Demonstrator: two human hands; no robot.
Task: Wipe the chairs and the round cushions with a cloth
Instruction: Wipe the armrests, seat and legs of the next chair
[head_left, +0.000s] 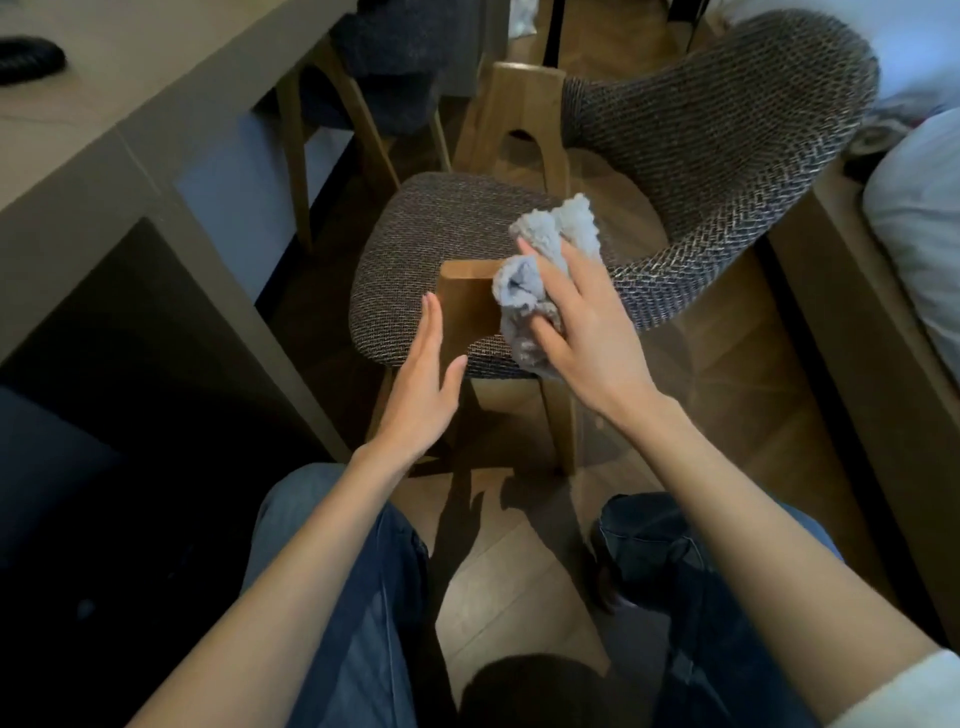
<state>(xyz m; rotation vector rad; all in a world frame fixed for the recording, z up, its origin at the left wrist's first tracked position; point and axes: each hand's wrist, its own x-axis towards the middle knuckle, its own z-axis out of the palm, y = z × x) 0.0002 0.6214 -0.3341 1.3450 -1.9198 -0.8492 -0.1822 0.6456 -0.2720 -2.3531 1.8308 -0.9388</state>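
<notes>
Cloth (540, 270): pale blue-grey, bunched up, held in right hand (587, 332) w/ fingers spread over it, tips dug into the folds; thumb not visible. Cloth sits against the right face and top corner of a short wooden post (465, 301) at the near edge of the chair (431, 244). Lower end of cloth hangs over the seat edge.

Left hand (426, 384) holds nothing: fingers straight & together, palm toward the post's left face, just beside it. Contact: can't tell. Hands apart, post btw them.

Chair has a woven grey-brown fabric seat and wooden legs. Curved backrest (717, 130) in the same fabric wraps round the right side. 2nd wooden post (524, 119) on the far side. Chair stands on wood floor (519, 571), just right of a beige worktop (104, 130).

Second chair (389, 47), wooden legs & dark seat, tucked under the worktop further back. Black object (31, 57) on worktop top-left, partly cut by the frame edge. Bed (919, 218) w/ white bedding along the right edge.

Bottom of view: person's legs in blue jeans (363, 597), forearms bare, white sleeve (914, 691) in the bottom-right corner.
</notes>
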